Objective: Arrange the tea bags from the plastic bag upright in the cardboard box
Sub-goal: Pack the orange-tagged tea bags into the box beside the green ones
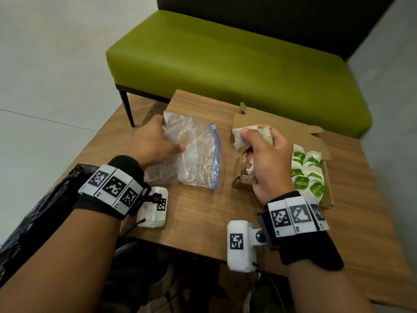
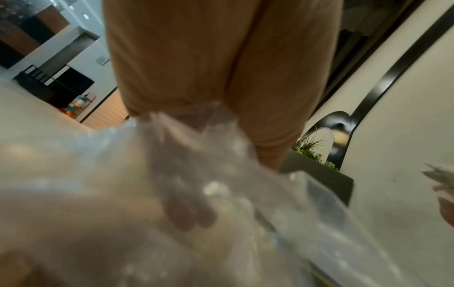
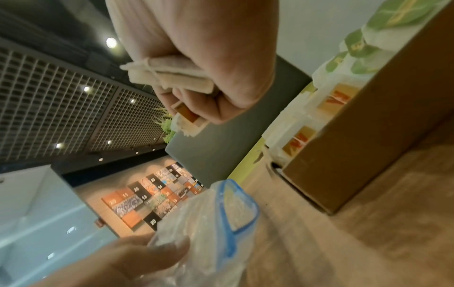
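Note:
A clear plastic bag with a blue zip edge lies on the wooden table, and it looks almost empty. My left hand grips its far left side, thumb on top; in the left wrist view the plastic bag covers my fingertips. My right hand holds a bundle of beige tea bags above the left part of the open cardboard box. In the right wrist view the tea bags are stacked in my fist. Green-labelled tea bags stand in rows in the box's right part.
A green bench stands just beyond the table's far edge. The box's flaps stand open toward the bench. Bare tabletop lies between the bag and the box and along the near edge.

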Demonstrator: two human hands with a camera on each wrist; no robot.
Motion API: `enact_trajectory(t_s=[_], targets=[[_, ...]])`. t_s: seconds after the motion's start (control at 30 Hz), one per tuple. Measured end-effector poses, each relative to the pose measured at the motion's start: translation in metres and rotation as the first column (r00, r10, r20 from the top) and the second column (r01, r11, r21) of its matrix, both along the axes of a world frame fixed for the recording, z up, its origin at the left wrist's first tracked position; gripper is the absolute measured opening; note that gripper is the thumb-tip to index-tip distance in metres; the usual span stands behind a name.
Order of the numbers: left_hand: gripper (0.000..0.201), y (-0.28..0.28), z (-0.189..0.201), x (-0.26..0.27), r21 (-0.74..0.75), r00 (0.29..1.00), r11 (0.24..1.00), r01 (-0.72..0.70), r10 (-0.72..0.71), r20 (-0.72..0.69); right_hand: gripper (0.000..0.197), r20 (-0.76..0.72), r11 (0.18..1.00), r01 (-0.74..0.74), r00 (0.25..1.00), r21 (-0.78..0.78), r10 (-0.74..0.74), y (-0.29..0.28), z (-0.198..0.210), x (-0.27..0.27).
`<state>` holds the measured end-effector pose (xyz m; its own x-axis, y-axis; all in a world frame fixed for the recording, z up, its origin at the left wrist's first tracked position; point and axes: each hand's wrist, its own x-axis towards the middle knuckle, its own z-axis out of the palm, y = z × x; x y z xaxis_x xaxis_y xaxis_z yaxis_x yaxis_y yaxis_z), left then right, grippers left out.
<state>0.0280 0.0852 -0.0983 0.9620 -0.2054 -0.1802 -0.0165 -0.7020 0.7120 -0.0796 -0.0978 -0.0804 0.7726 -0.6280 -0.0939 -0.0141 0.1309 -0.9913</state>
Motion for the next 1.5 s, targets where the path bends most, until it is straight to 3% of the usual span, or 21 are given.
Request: enact_trajectory(t_s=[0.07, 0.2, 0.3, 0.43, 0.57, 0.67, 0.8, 0.87, 0.97, 1.07, 1.23, 1.37, 1.5], targets=[[0.072, -0.003, 0.002, -0.002, 0.024, 0.999, 1.0, 0.007, -0.009, 0.049, 0.018, 0.048, 0.996, 0.013, 0.999, 0.087, -0.017, -0.004, 0.006, -0.001], [0.084, -0.007, 0.01, -0.002, -0.086, 0.98, 0.996, -0.024, 0.04, 0.197, 0.019, 0.09, 0.962, -0.017, 0.996, 0.273, -0.008, -0.013, 0.018, -0.008], [0.079, -0.013, 0.015, -0.007, -0.028, 0.969, 0.999, -0.046, 0.051, 0.242, 0.017, 0.092, 0.932, -0.058, 0.995, 0.358, 0.027, -0.023, 0.021, -0.016], [0.056, -0.036, 0.041, -0.027, -0.066, 0.887, 0.998, 0.001, 0.029, 0.461, 0.018, 0.062, 0.911, -0.109, 0.994, 0.399, 0.092, -0.036, 0.02, -0.03], [0.04, -0.08, 0.067, -0.067, -0.141, 0.913, 0.926, 0.352, -0.305, 0.272, 0.013, 0.07, 0.895, -0.175, 0.985, 0.41, 0.161, -0.043, 0.018, -0.043], [0.035, -0.108, 0.061, -0.083, -0.18, 0.878, 0.87, 0.46, -0.415, 0.237, 0.016, 0.128, 0.863, -0.229, 0.973, 0.449, 0.192, -0.052, 0.012, -0.048], [0.016, -0.129, 0.052, -0.085, -0.258, 0.902, 0.867, 0.427, -0.388, 0.189, 0.035, 0.166, 0.814, -0.241, 0.97, 0.528, 0.18, -0.069, 0.002, -0.051], [0.007, -0.136, 0.048, -0.084, -0.345, 0.923, 0.856, 0.384, -0.369, 0.111, 0.024, 0.204, 0.772, -0.24, 0.968, 0.588, 0.146, -0.08, 0.0, -0.053], [0.008, -0.142, 0.044, -0.083, -0.523, 0.935, 0.808, 0.272, -0.349, -0.054, 0.022, 0.239, 0.707, -0.231, 0.967, 0.668, 0.089, -0.091, -0.002, -0.055], [0.013, -0.149, 0.043, -0.086, -0.63, 0.928, 0.75, 0.201, -0.351, -0.122, 0.023, 0.244, 0.712, -0.256, 0.962, 0.654, 0.122, -0.091, -0.003, -0.056], [0.011, -0.154, 0.038, -0.088, -0.62, 0.927, 0.756, 0.21, -0.356, -0.12, 0.018, 0.188, 0.731, -0.265, 0.964, 0.629, 0.187, -0.092, -0.008, -0.057], [0.007, -0.151, 0.04, -0.086, -0.538, 0.917, 0.797, 0.274, -0.385, -0.105, 0.014, 0.185, 0.679, -0.204, 0.977, 0.705, 0.101, -0.102, -0.009, -0.056], [0.024, -0.143, 0.044, -0.077, -0.668, 0.913, 0.727, 0.162, -0.367, -0.179, 0.012, 0.189, 0.693, -0.145, 0.982, 0.706, 0.014, -0.108, -0.009, -0.057]])
